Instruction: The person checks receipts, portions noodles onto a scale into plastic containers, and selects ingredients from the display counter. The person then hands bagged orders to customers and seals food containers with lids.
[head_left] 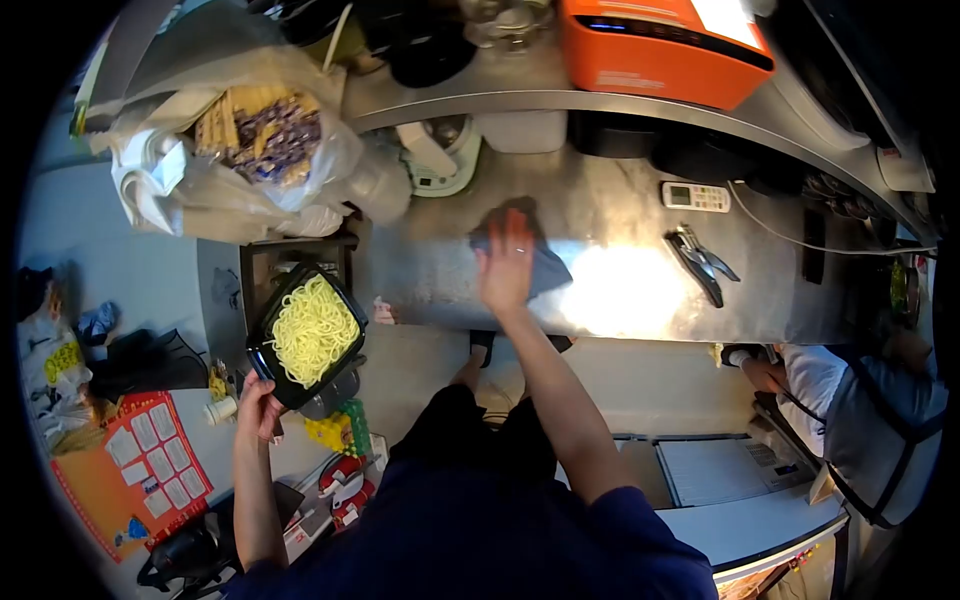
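Toward the worktop's (425, 275) left edge our right grip (508, 268) lies flat on cloth (547, 270); left grip (262, 406), clasping tray (291, 393) one-sidedly, may spill noodles (315, 330)

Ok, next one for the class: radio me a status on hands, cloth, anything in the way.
Left hand gripping noodle tray. Right hand flat on cloth, cloth on counter. Remote and hand tool clear of cloth, to its right.

The left forearm (256, 490) points forward, the left hand (260, 405) curled in a grip. The right arm (555, 390) reaches forward and slants inward, the right hand (508, 270) flat, palm down, thumb (483, 264) apart.
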